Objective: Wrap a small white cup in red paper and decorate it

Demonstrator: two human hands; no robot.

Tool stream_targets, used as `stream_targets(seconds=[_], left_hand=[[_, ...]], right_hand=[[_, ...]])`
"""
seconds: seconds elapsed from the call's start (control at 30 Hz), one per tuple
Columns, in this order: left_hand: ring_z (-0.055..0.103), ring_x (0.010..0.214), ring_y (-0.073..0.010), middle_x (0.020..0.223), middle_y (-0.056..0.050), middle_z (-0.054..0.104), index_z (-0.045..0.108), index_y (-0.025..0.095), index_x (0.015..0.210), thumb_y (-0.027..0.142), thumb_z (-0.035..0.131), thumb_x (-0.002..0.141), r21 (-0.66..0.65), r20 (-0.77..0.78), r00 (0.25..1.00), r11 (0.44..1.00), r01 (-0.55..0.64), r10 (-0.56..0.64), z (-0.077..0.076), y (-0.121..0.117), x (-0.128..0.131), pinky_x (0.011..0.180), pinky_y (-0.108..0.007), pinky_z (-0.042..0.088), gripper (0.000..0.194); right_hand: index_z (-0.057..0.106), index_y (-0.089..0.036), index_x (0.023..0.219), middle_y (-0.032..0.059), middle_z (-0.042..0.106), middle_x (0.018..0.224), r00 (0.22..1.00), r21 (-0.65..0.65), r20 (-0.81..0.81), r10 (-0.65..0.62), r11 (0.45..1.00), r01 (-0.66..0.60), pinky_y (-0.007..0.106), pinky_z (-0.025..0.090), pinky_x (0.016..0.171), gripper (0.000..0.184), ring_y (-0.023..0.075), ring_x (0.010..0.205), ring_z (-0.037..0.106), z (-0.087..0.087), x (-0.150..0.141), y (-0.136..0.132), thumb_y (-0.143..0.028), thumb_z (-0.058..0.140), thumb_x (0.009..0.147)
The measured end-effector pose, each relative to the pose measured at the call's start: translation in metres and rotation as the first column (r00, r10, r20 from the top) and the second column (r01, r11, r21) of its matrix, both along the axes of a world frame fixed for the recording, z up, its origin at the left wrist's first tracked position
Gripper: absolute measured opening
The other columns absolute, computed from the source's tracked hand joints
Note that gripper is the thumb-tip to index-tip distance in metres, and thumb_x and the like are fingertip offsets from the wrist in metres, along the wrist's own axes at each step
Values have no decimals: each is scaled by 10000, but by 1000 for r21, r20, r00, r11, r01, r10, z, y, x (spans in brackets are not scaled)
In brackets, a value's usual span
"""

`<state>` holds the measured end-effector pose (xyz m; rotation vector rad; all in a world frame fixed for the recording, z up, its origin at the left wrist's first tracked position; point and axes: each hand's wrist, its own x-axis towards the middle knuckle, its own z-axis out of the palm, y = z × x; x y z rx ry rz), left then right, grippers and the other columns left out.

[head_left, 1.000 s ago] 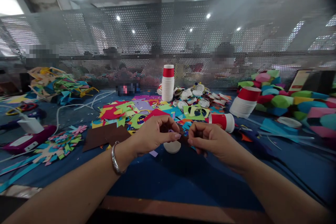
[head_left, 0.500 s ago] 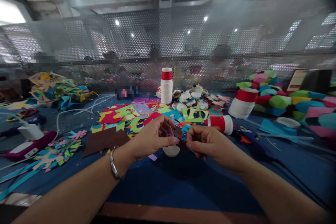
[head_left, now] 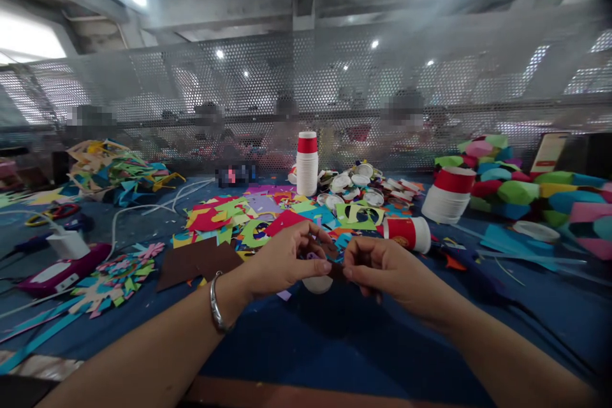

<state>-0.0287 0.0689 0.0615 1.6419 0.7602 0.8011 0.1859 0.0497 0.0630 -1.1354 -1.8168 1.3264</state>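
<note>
My left hand (head_left: 287,258) and my right hand (head_left: 382,268) meet over the blue table (head_left: 306,338), fingers pinched together. Between the fingertips is a small dark brown paper piece (head_left: 335,268) with a bit of purple at my left thumb. Both hands grip it. A small white cup base (head_left: 318,284) stands on the table just under the hands. A silver bangle (head_left: 216,303) circles my left wrist.
Colourful paper scraps (head_left: 248,213) and a brown sheet (head_left: 198,258) lie ahead. A red-and-white cup stack (head_left: 306,164) stands behind, another (head_left: 447,194) leans right, one cup (head_left: 406,231) lies sideways. Folded paper shapes (head_left: 516,188) pile at right, a purple device (head_left: 57,264) at left. People sit behind a mesh screen (head_left: 306,89).
The hands keep working the small piece with slight finger shifts. The view has tilted a little, so everything sits lower in the picture.
</note>
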Motion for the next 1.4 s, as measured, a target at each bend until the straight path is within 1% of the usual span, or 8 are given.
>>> stream_targets(seconds=[0.27, 0.43, 0.53, 0.67, 0.83, 0.97, 1.3, 1.4], left_hand=[[585, 804, -139, 956, -54, 599, 543, 153, 1117, 307, 735, 778, -28, -13, 1000, 999, 27, -27, 0, 0, -1, 725, -297, 487, 418], [599, 695, -126, 850, -46, 624, 554, 152, 1089, 395, 675, 835, -36, -58, 997, 998, -43, 41, 0, 0, 0, 666, -295, 498, 372], [638, 678, -141, 830, -41, 620, 543, 158, 1059, 449, 639, 856, -121, -59, 996, 990, -73, 66, 2, -1, 2, 651, -309, 521, 367], [676, 670, -154, 911, -49, 623, 521, 174, 994, 501, 607, 868, -215, 5, 1000, 976, -18, 20, 3, -2, 1, 630, -311, 532, 361], [682, 661, -172, 810, -49, 639, 530, 167, 987, 548, 621, 842, -233, 13, 1000, 973, -11, 14, 0, -1, 1, 626, -315, 544, 418], [676, 668, -165, 775, -52, 664, 549, 161, 1020, 494, 688, 806, -184, -15, 999, 982, -34, 32, -3, 1, 1, 663, -332, 560, 420], [656, 698, -129, 832, -29, 634, 567, 174, 1052, 354, 762, 763, 26, 31, 998, 998, -57, 57, 0, 2, -2, 644, -268, 533, 393], [661, 748, -128, 897, -39, 639, 571, 170, 1044, 295, 767, 752, 28, 57, 997, 998, -62, 60, 1, 3, -2, 682, -269, 535, 373]], right_hand=[[557, -196, 783, -27, 545, 667, 1000, -14, 1, -11, 1000, 11, 190, 352, 445, 143, 86, 539, 507, -1, 1, 1, -303, 647, 812], [544, -196, 781, -33, 520, 647, 1000, -13, -2, -2, 1000, 2, 195, 347, 450, 167, 90, 542, 502, -1, 2, 1, -321, 649, 820], [543, -194, 792, -26, 541, 679, 1000, 0, 12, -6, 1000, 6, 199, 348, 453, 173, 89, 546, 501, 1, 2, 0, -330, 644, 828], [543, -197, 815, -32, 525, 689, 999, 92, 51, -19, 996, 14, 216, 365, 474, 163, 98, 563, 500, 2, 2, 0, -337, 617, 854], [551, -208, 798, -52, 467, 642, 981, 359, 185, -52, 933, -18, 240, 324, 516, 121, 98, 564, 407, -2, 1, -2, -287, 588, 883], [556, -220, 814, -45, 502, 666, 968, 477, 238, -79, 878, -45, 246, 337, 517, 87, 104, 568, 420, -5, -1, -5, -246, 560, 897], [564, -220, 856, -18, 588, 749, 954, 605, 265, -140, 794, -51, 240, 378, 520, 53, 100, 579, 490, -7, -3, -7, -238, 554, 905], [559, -218, 855, -19, 592, 757, 947, 635, 275, -165, 771, -49, 235, 361, 507, 48, 93, 566, 487, -7, -3, -6, -233, 564, 900]])
